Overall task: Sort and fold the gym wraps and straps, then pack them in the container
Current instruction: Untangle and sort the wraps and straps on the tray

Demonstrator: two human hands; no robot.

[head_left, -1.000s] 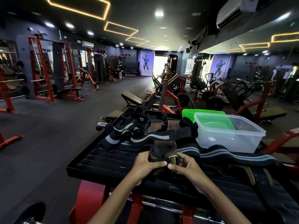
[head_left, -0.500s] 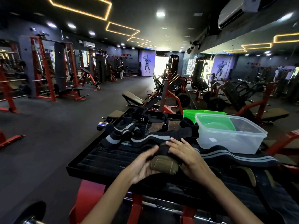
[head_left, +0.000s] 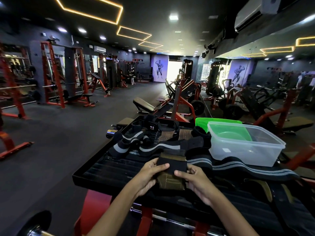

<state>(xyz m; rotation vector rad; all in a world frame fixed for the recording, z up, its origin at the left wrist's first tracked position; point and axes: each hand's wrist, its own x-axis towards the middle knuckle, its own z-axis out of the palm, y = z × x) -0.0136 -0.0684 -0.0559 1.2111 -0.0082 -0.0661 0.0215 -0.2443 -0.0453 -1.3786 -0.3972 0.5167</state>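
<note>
A folded black and olive-brown strap point(head_left: 171, 169) is held over the near part of the black platform point(head_left: 109, 169). My left hand point(head_left: 150, 176) grips its left side, thumb on the black band. My right hand point(head_left: 196, 179) grips its right side, thumb on top. Behind lies a pile of black wraps with grey stripes point(head_left: 146, 145) and brown leather straps point(head_left: 184, 133). A long black wrap with grey stripes point(head_left: 238, 169) runs to the right. The clear plastic container point(head_left: 245, 147) stands at the back right with nothing in it.
A green lid point(head_left: 214, 120) lies behind the container. More olive and black straps point(head_left: 265, 188) lie at the right of the platform. Red machine frames point(head_left: 97, 201) sit under the platform. Gym benches and racks fill the floor beyond.
The strap lay under both palms half a second ago. Now both hands have lifted it a little and hold it by its sides, with a black band folded across its top.
</note>
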